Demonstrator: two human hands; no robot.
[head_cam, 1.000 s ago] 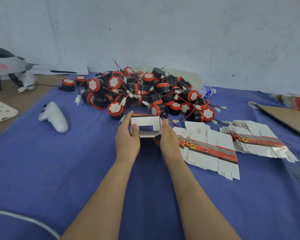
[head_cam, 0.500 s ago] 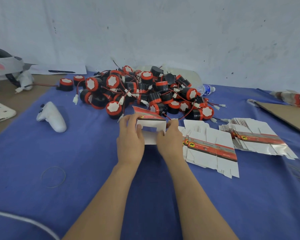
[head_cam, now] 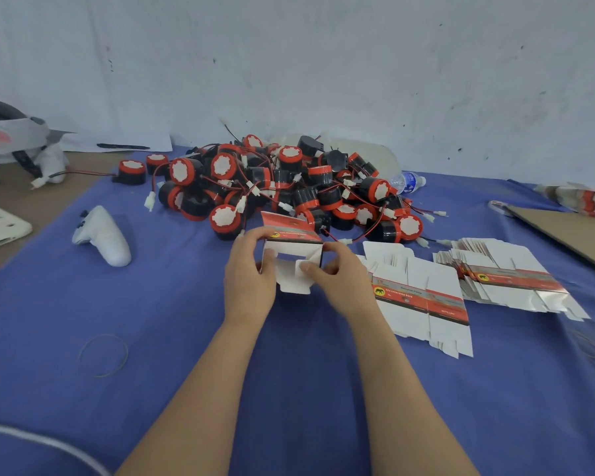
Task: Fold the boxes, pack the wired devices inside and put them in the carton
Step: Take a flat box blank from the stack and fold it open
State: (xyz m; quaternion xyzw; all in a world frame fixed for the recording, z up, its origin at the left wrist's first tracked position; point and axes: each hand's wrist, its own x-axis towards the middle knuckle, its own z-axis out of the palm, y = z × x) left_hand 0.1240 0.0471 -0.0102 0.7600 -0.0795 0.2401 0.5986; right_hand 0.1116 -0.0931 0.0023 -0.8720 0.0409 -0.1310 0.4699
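Both hands held a small box [head_cam: 291, 250] above the blue cloth [head_cam: 172, 304]. The left hand [head_cam: 249, 280] gripped its left side. The right hand [head_cam: 340, 280] pinched a white flap, with the pile of wired devices [head_cam: 282, 187] just behind.

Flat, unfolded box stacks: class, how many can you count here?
3. The near stack lies beside the right hand; the second stack further right; a banded bundle at the far right, beyond the cardboard sheet. More may be hidden.
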